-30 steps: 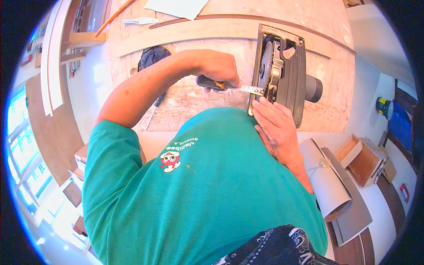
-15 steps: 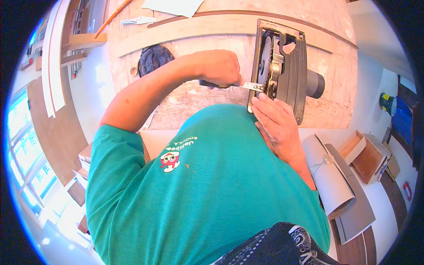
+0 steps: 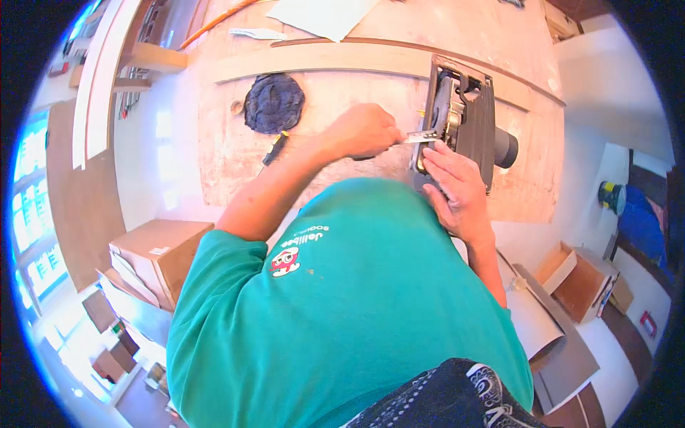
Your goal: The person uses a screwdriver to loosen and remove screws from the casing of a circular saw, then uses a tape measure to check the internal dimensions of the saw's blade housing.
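A circular saw (image 3: 479, 121) rests on the workbench, its flat base plate turned to the left and its toothed blade (image 3: 444, 100) partly showing. My left hand (image 3: 365, 132) is closed round the handle of a slim hand tool (image 3: 417, 137). The tool's flat metal end reaches to the saw beside the blade; its exact kind is unclear. My right hand (image 3: 457, 182) holds the near end of the saw, with fingers stretched over the plate and fingertips close to the tool's metal end. Left of my left hand lies a yellow-and-black handled tool (image 3: 275, 148).
A dark round crumpled cloth-like thing (image 3: 274, 103) and a small ring (image 3: 237, 108) lie at left on the bench. Behind them run a long wooden strip (image 3: 321, 61), a white sheet (image 3: 325, 16) and an orange rod (image 3: 217, 23). A cardboard box (image 3: 160, 250) stands below left.
My left forearm has swung right, uncovering the yellow-and-black tool and more of the dark round thing. The view has shifted, and the tool's metal end still meets the saw.
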Motion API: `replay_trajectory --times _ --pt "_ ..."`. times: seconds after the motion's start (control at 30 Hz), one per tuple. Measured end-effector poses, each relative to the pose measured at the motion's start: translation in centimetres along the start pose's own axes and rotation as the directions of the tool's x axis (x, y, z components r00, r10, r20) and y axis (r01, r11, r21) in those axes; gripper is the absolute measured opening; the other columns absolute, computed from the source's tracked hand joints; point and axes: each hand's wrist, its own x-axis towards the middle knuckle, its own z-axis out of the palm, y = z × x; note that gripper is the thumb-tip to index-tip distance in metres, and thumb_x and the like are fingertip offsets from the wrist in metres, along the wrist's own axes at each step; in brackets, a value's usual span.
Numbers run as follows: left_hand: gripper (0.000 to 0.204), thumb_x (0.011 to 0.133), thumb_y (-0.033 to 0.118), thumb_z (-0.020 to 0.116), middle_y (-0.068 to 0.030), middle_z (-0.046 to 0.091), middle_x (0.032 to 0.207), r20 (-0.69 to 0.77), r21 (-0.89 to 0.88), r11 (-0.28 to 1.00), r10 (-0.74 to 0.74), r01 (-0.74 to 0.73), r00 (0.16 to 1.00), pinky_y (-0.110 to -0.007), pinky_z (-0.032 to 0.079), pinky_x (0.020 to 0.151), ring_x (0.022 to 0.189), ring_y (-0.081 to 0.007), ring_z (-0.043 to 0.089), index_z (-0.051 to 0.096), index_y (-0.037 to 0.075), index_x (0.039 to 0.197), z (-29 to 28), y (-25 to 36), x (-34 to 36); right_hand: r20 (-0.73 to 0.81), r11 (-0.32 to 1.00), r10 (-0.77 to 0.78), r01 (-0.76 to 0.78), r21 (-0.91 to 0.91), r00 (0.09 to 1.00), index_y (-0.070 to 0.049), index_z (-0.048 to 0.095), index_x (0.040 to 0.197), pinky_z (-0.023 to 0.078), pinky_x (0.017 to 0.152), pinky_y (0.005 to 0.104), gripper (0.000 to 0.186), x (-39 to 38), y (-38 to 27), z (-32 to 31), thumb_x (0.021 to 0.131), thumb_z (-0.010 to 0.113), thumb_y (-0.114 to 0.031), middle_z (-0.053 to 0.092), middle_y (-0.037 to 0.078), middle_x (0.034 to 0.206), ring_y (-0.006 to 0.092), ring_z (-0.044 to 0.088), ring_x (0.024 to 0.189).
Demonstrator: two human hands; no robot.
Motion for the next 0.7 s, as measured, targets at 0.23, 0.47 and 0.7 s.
replay_trajectory --times 0.23,0.47,0.7 --pt "0.043 0.101 0.033 0.065 -0.0107 0.061 0.059 -0.605 -0.355 0.922 -0.102 -0.153 0.790 -0.038 0.047 0.053 0.051 -0.0166 0.055 0.067 0.000 0.073 4.3 0.3 -0.2 -0.009 0.999 0.028 -0.029 -0.031 1.000 -0.001 0.074 0.124 0.044 0.113 0.0458 0.043 -0.6 0.0 0.7 0.081 0.079 -0.004 0.070 0.013 0.137 0.0333 0.058 0.140" --pt "0.042 0.106 0.031 0.062 -0.0025 0.058 0.059 -0.627 -0.587 0.750 -0.183 -0.305 0.757 -0.032 0.043 0.050 0.055 -0.0098 0.053 0.066 0.003 0.074 7.9 0.5 -7.2 -0.167 0.974 -0.068 0.029 -0.226 0.984 0.002 0.066 0.136 0.039 0.118 0.0480 0.049 -1.6 -6.4 3.0 0.089 0.076 -0.009 0.060 0.020 0.148 0.0400 0.051 0.145" --pt "0.040 0.106 0.030 0.059 -0.0068 0.061 0.064 -0.662 -0.589 0.751 -0.239 -0.296 0.711 -0.035 0.047 0.057 0.062 -0.0148 0.058 0.067 0.003 0.078 11.7 0.5 -11.8 0.059 0.682 0.277 -0.239 0.691 0.959 0.005 0.039 0.157 0.043 0.118 0.0436 0.064 -3.9 -9.3 9.3 0.100 0.067 -0.006 0.048 0.022 0.157 0.0320 0.048 0.146"
